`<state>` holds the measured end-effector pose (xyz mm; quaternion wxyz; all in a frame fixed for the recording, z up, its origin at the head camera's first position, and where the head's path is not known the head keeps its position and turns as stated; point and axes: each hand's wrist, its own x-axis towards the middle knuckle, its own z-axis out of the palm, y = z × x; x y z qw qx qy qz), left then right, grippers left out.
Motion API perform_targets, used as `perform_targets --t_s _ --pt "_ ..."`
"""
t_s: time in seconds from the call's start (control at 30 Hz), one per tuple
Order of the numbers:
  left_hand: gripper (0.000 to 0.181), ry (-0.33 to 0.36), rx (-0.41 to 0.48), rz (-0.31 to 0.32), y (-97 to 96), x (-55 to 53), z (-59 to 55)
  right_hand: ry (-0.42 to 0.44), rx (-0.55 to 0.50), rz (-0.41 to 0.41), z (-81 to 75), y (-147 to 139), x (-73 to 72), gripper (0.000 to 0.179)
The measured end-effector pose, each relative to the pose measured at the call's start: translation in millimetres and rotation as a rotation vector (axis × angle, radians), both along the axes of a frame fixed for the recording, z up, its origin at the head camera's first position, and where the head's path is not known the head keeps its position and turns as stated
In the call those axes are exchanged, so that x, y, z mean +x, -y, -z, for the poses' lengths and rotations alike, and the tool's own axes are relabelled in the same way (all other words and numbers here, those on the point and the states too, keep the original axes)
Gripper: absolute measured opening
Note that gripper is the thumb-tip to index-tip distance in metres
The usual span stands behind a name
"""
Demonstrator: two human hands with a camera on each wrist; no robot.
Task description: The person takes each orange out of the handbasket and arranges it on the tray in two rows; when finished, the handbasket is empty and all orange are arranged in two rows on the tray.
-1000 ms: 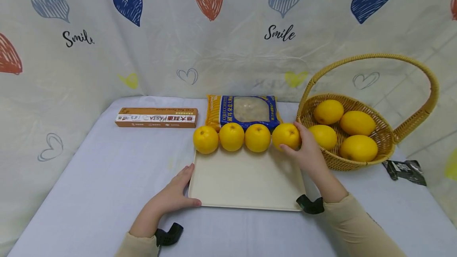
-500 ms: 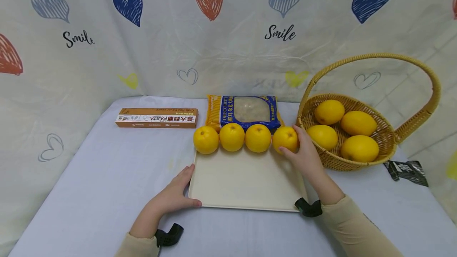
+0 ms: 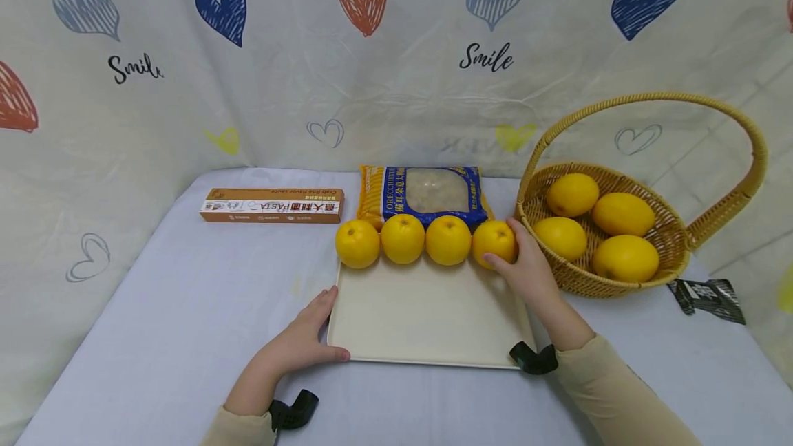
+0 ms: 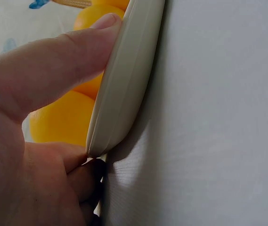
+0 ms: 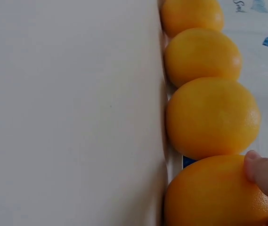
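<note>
A cream rectangular tray (image 3: pixel 427 315) lies on the white cloth, with several yellow-orange oranges in a row along its far edge. My left hand (image 3: pixel 303 336) holds the tray's near left corner, thumb (image 4: pixel 84 47) on the front rim and fingers along the left side. At the row's right end, my right hand (image 3: pixel 526 270) grips the last orange (image 3: pixel 493 243), its thumb on the near side and fingers on the right. In the right wrist view, this orange (image 5: pixel 214 193) touches the neighbouring orange (image 5: pixel 214 117); most of that hand is out of frame.
A wicker basket (image 3: pixel 576 284) with several lemons and a tall handle stands just right of my right hand. Behind the oranges lies a pasta bag (image 3: pixel 434 191). A pasta box (image 3: pixel 272 206) is back left; a black wrapper (image 3: pixel 709 300) lies far right.
My right hand has moved the rightmost orange slightly toward me and left, into line with the row. My left hand stays on the tray corner.
</note>
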<state>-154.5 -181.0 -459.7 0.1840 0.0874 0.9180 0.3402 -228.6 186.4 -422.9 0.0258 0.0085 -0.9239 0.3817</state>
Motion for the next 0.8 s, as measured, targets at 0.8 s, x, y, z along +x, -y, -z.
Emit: perform_targets --t_s 0.8 --pt "0.108 0.001 -0.001 -0.005 -0.9 0.7 -2.5 -0.072 0.078 -0.099 -6.5 -3.1 4.1 0.074"
